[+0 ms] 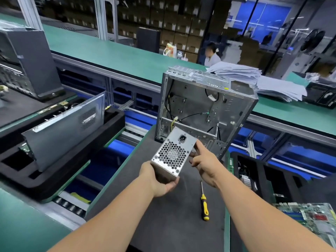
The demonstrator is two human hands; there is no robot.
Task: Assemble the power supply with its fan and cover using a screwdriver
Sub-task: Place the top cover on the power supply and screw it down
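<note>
A silver power supply [172, 151] with a honeycomb fan grille and a black power socket is held up above the dark mat [163, 215]. My left hand [160, 180] grips it from below, fingers curled round its lower edge. My right hand [203, 160] touches its right side with the index finger extended along the edge. A screwdriver [204, 206] with a yellow and black handle lies on the mat below my right hand. An open metal computer case [200, 110] with loose cables stands upright just behind the power supply.
A foam tray [63, 160] with a grey panel sits on the conveyor at left. A circuit board [312, 217] lies at right, beside a black tray [263, 171] of parts. A stack of papers [263, 80] lies behind the case. A person sits across the green bench.
</note>
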